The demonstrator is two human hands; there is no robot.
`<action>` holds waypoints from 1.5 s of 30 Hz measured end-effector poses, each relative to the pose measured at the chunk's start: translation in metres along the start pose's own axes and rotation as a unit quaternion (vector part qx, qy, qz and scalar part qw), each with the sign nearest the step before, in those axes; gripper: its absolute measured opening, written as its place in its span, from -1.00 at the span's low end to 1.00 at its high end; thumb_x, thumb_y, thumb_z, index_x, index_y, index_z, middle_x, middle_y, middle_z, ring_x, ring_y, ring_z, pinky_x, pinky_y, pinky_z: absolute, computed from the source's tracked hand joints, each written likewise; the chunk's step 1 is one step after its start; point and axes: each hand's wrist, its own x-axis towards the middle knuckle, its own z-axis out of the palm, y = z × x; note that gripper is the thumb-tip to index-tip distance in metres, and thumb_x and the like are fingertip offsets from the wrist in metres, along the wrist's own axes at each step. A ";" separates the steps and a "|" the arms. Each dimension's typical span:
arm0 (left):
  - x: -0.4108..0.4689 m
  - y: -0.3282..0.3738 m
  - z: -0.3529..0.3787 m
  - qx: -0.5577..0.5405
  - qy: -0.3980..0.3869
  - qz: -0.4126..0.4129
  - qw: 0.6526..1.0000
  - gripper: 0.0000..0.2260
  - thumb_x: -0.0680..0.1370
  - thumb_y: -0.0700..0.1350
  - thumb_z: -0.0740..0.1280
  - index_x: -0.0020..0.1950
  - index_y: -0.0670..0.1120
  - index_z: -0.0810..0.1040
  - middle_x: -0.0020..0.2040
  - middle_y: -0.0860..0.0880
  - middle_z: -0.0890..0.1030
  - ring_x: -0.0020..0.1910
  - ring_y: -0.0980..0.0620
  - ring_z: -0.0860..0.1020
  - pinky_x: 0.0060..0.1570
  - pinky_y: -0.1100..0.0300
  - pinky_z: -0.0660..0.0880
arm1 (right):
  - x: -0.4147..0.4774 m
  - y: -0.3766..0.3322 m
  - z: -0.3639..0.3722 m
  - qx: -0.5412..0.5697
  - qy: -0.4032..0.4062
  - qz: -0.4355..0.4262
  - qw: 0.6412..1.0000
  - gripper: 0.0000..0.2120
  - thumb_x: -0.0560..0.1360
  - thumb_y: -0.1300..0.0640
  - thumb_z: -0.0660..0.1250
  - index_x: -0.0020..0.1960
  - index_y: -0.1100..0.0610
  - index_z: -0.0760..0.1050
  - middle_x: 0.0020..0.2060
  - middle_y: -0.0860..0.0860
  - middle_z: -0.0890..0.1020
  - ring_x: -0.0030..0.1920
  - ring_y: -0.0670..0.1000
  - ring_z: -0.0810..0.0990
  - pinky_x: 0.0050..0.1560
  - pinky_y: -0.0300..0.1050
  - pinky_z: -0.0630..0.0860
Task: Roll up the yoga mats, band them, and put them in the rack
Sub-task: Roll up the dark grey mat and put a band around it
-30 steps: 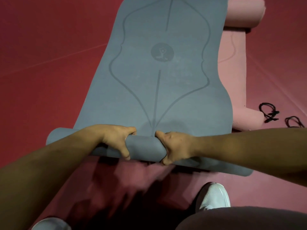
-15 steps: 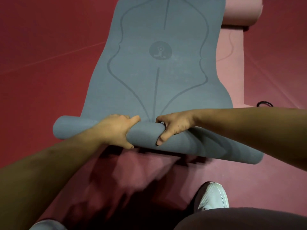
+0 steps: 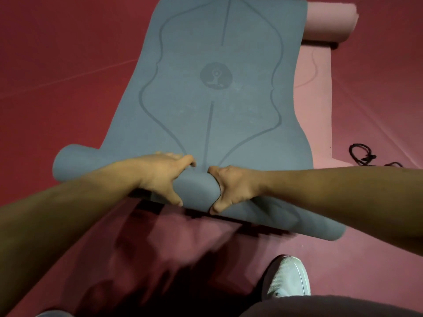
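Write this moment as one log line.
phase: rolling | left hand: grips blue mat roll | right hand: grips same roll | pink mat: partly under blue mat | black bands: loose, at right

Both hands (image 3: pixel 160 177) (image 3: pixel 231 188) around half-rolled blue mat (image 3: pixel 212 99)

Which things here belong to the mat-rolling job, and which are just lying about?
Part of the job:
blue mat, partly rolled
left hand and right hand, both gripping the roll
pink mat, partly under the blue one
black loops, probably the bands

Just there:
white shoe
red floor
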 end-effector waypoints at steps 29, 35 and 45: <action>-0.011 -0.002 -0.001 -0.067 -0.069 -0.024 0.995 -0.36 0.31 0.14 0.55 0.26 0.09 0.32 0.15 0.03 0.49 0.12 0.03 0.49 0.09 0.16 0.45 | -0.020 0.024 0.007 -0.027 -0.021 -0.019 0.999 -0.33 0.25 -0.10 0.60 0.20 -0.02 0.31 0.01 -0.02 0.58 0.00 0.04 0.56 0.01 -0.10 0.53; -0.007 0.008 0.037 0.218 0.241 0.035 0.945 0.19 0.08 0.43 0.49 0.55 -0.05 0.11 0.23 -0.17 0.43 0.17 -0.15 0.46 0.11 -0.07 0.43 | -0.005 0.029 -0.036 0.109 -0.101 -0.016 0.989 -0.52 0.32 0.03 0.63 0.10 -0.08 0.43 -0.01 -0.15 0.64 0.01 -0.15 0.63 -0.02 -0.25 0.56; 0.018 -0.002 0.013 -0.010 0.091 -0.026 0.996 -0.17 0.20 0.22 0.52 0.35 0.23 0.16 0.09 -0.03 0.52 0.06 -0.08 0.55 0.00 0.03 0.52 | -0.016 0.021 -0.047 -0.055 0.063 0.001 0.997 -0.32 0.38 -0.29 0.47 0.33 0.05 0.37 0.05 -0.02 0.59 0.01 0.04 0.58 0.09 -0.06 0.54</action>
